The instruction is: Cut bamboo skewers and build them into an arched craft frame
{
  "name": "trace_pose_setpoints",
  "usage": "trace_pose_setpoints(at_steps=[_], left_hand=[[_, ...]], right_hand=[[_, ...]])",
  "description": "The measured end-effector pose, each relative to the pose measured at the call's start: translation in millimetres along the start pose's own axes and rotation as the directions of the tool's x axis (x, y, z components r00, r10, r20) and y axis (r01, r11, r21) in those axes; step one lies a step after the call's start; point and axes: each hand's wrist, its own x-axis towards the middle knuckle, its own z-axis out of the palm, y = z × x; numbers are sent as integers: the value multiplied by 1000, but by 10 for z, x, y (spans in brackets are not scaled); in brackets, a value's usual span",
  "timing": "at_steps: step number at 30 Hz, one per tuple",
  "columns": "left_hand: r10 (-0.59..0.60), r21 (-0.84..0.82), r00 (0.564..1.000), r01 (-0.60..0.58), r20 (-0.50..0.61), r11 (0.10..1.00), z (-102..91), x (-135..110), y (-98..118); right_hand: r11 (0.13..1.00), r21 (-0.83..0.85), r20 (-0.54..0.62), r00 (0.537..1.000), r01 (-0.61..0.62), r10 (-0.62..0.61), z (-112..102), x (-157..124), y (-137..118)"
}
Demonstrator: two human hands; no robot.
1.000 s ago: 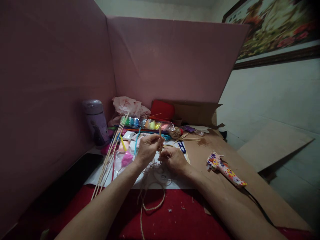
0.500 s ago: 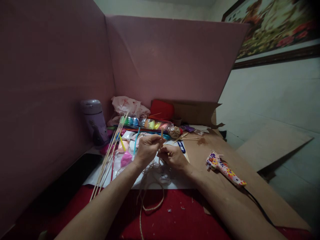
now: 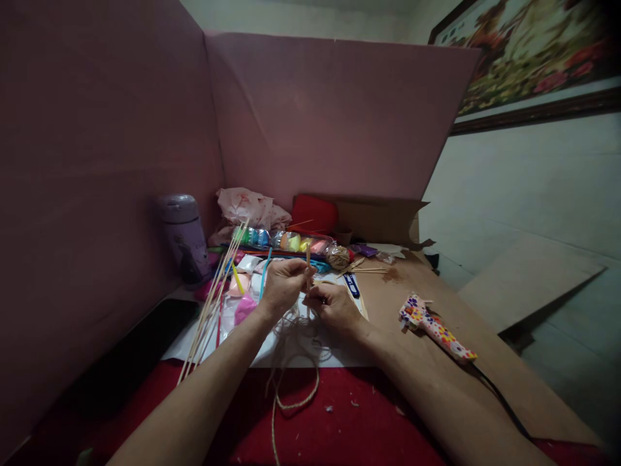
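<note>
Close together over the white paper, both my hands work at a thin wooden stick that stands nearly upright. My left hand pinches it with thumb and fingertips near its upper part. Just below and to the right, my right hand is closed at the lower part of the stick, its fingers bent inward. Natural-coloured twine lies in loose loops beneath the hands and trails over the red cloth. Whether the right fingers also pinch twine is too small to tell.
Long bamboo skewers lean at left beside a lilac flask and a black phone-like slab. Coloured clay packs, a twine ball and a blue cutter lie behind. A floral-patterned glue gun rests on cardboard at right.
The stick has shifted slightly left and shows more of its length above the fingers. Both hands have moved a little left, still closed.
</note>
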Motion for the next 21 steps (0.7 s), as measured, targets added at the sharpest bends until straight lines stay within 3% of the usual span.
trace_pose_setpoints(at_steps=[9, 21], left_hand=[[46, 41, 997, -43, -64, 998, 18, -28, -12], [-3, -44, 1000, 2, -22, 999, 27, -30, 47]], right_hand=[[999, 29, 17, 1000, -16, 16, -16, -13, -41], [1000, -1, -12, 1000, -12, 12, -26, -25, -131]])
